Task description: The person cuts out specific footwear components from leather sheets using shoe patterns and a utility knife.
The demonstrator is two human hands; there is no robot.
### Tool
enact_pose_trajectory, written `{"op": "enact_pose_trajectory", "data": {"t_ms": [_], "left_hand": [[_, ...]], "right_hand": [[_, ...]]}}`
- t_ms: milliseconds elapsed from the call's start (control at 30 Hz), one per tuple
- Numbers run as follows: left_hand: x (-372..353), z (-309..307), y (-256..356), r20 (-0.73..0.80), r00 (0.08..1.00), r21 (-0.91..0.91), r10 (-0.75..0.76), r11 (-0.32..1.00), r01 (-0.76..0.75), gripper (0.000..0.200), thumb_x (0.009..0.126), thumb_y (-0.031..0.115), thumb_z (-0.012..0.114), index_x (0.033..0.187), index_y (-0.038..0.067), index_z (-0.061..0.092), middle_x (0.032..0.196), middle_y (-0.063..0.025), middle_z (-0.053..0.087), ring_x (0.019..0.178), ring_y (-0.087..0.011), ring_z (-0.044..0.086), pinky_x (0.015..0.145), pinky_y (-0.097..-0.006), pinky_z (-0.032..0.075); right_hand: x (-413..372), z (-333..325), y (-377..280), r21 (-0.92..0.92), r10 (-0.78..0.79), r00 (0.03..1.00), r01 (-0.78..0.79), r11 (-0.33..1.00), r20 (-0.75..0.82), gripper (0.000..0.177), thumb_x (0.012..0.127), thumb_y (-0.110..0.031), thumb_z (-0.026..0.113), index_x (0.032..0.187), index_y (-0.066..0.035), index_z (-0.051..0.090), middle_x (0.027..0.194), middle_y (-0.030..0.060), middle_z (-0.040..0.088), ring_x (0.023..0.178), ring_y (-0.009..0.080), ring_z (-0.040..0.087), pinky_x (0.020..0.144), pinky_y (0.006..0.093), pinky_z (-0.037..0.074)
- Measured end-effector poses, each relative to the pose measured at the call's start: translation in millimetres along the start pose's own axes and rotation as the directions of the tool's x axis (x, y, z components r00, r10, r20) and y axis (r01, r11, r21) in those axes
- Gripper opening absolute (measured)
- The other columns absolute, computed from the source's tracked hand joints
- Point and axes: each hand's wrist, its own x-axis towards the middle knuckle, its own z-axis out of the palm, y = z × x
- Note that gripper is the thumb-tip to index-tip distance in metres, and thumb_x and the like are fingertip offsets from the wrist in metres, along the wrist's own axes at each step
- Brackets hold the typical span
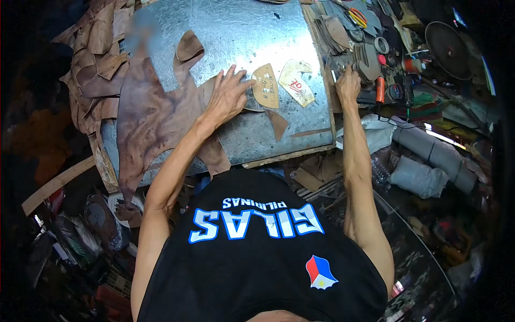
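Observation:
My left hand (228,95) lies flat with its fingers spread, on the edge of a brown leather hide (155,112) that covers the left part of a metal-topped table (247,32). Beside its fingertips is a tan pattern piece (265,86) with handwriting on it. A whitish pattern piece (296,83) with red writing lies farther right. Below them sits a small brown leather scrap (277,123). At the table's right edge, my right hand (347,86) has its fingers curled together among small tools; what they hold, if anything, I cannot make out.
Piled leather pieces (99,59) hang at the left. On the right are stacked dark cut pieces (367,61), yellow-handled scissors (357,17), a tape roll (381,44) and an orange-red tool handle (380,89). Plastic-wrapped bundles (418,177) lie below these.

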Motion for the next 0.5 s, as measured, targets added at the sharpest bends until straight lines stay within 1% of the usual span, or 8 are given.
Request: {"op": "enact_pose_trajectory", "data": {"t_ms": [100,133,200,233,267,300,367,500], "left_hand": [[33,8,15,-0.056,0.992,0.111,-0.112,0.987,0.118,0.05,0.088,0.033,0.059,0.13,0.006,0.052,0.14,-0.0202,0.043,0.137,-0.0395,0.029,0.112,-0.0569,0.018],[46,16,19,-0.002,0.993,0.21,-0.117,0.971,0.115,0.079,0.081,0.056,0.062,0.136,0.002,0.044,0.142,-0.025,0.037,0.138,-0.0411,0.026,0.112,-0.0564,0.02],[60,17,39,0.121,0.978,0.225,-0.172,0.964,0.142,0.09,0.075,0.061,0.064,0.139,0.004,0.04,0.144,-0.0271,0.034,0.138,-0.0435,0.024,0.112,-0.057,0.02],[65,16,49,0.248,0.943,0.244,-0.22,0.957,0.159,0.101,0.068,0.067,0.066,0.142,0.006,0.036,0.145,-0.0291,0.03,0.138,-0.0459,0.022,0.111,-0.0575,0.021],[64,27,53,0.277,0.933,0.279,-0.23,0.948,0.151,0.114,0.059,0.074,0.069,0.145,0.009,0.031,0.147,-0.0308,0.024,0.137,-0.0509,0.017,0.111,-0.0583,0.021],[60,35,53,0.274,0.937,0.275,-0.217,0.951,0.14,0.114,0.059,0.074,0.069,0.145,0.009,0.031,0.147,-0.0308,0.024,0.137,-0.0509,0.017,0.111,-0.0583,0.021],[56,45,51,0.259,0.949,0.226,-0.177,0.967,0.118,0.115,0.056,0.073,0.071,0.145,0.01,0.032,0.148,-0.0297,0.023,0.138,-0.052,0.014,0.112,-0.0588,0.019],[59,47,44,0.228,0.971,0.051,-0.067,0.997,0.057,0.085,0.07,0.045,0.076,0.138,0.009,0.04,0.144,-0.0301,0.03,0.131,-0.0473,0.03,0.099,-0.0541,0.036]], "right_hand": [[-13,-26,-13,0.074,-0.007,0.995,0.015,0.997,-0.101,0.037,0.087,-0.015,0.053,0.122,-0.002,0.053,0.101,0.0271,0.057,0.094,0.0441,0.056,0.083,0.0484,0.045],[-18,-35,-17,0.252,0.062,0.983,-0.017,0.968,-0.172,0.037,0.088,-0.015,0.053,0.122,-0.001,0.053,0.101,0.0261,0.057,0.094,0.0429,0.055,0.084,0.0476,0.044],[-33,-55,-32,0.561,0.228,0.945,-0.062,0.826,-0.232,0.036,0.091,-0.014,0.051,0.122,0.002,0.053,0.103,0.0238,0.059,0.097,0.0391,0.055,0.089,0.0447,0.042],[-43,-43,-26,0.712,0.273,0.955,-0.112,0.694,-0.116,0.037,0.093,-0.016,0.048,0.125,0.003,0.05,0.105,0.0211,0.059,0.089,0.0306,0.06,0.079,0.0395,0.048],[-65,-87,-61,0.882,0.327,0.889,-0.406,0.24,0.321,0.037,0.096,-0.019,0.045,0.126,0.002,0.048,0.097,0.0137,0.06,0.074,0.0171,0.059,0.061,0.0299,0.049],[-78,-76,-67,0.913,0.329,0.9,-0.361,0.191,0.288,0.036,0.097,-0.021,0.044,0.126,0.0,0.047,0.083,0.0061,0.056,0.06,0.0084,0.052,0.048,0.0224,0.042],[-112,-84,-86,0.896,0.248,0.902,-0.402,0.188,0.353,0.036,0.097,-0.02,0.045,0.127,0.0,0.048,0.071,0.002,0.053,0.056,0.0086,0.05,0.048,0.0227,0.042],[-172,-78,-93,0.837,0.168,0.823,-0.546,-0.026,0.542,0.037,0.095,-0.018,0.053,0.127,-0.001,0.045,0.086,0.0071,0.059,0.056,0.0105,0.055,0.047,0.022,0.047]]}}
